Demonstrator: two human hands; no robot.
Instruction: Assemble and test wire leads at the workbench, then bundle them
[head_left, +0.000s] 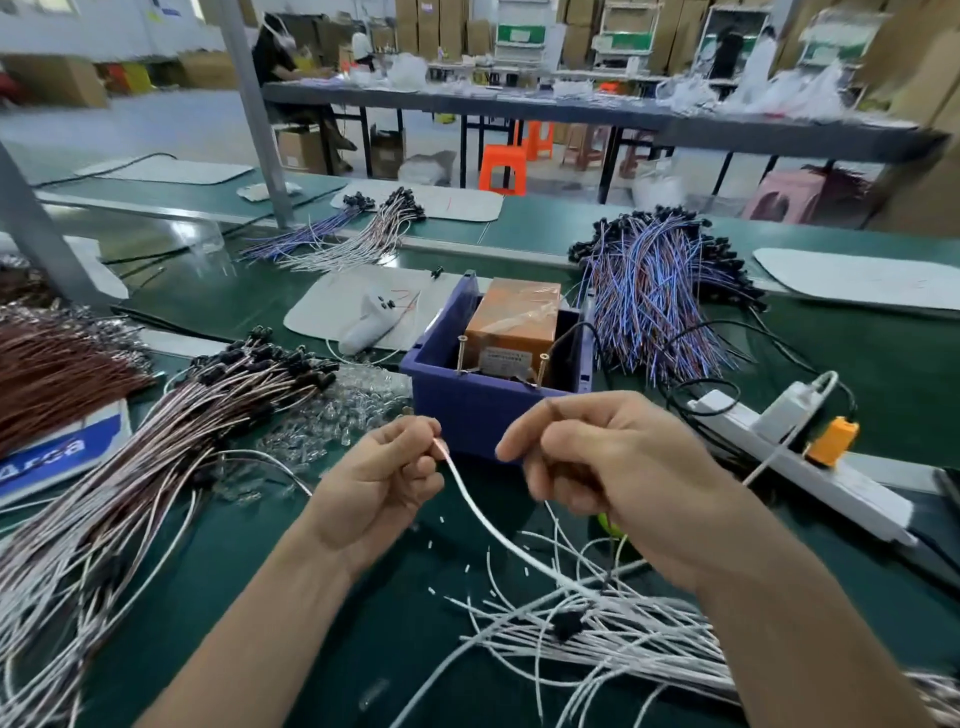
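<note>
1. Left hand (384, 483) pinches the top end of one white lead (480, 512) between thumb and curled fingers, held above the green bench (291, 597).
2. The right hand (618, 467) is level with it and just apart. Its fingers are curled and the forefinger reaches towards the left hand. Whether it holds anything is too blurred to tell.
3. The lead curves down and to the right into a heap of white leads (623, 639), which the right forearm partly covers.
4. Directly behind both hands stands one blue bin (467, 415). It holds one orange box (511, 322) wrapped in clear film, and two screws (461, 353) stand upright at its near side.
5. To the right lies one white power strip (841, 493) carrying one orange plug (831, 439) and one white adapter (784, 413).
6. To the left is a large spread of pale leads with black caps (182, 441). A pile of clear small parts (343, 410) lies between it and the bin, and brown leads (52, 374) lie further left.
7. Behind the bin on the right is one heap of blue and purple leads (654, 291). Two smaller bundles (374, 234) lie at the back left.
8. The leads in each heap are too many to count.
</note>
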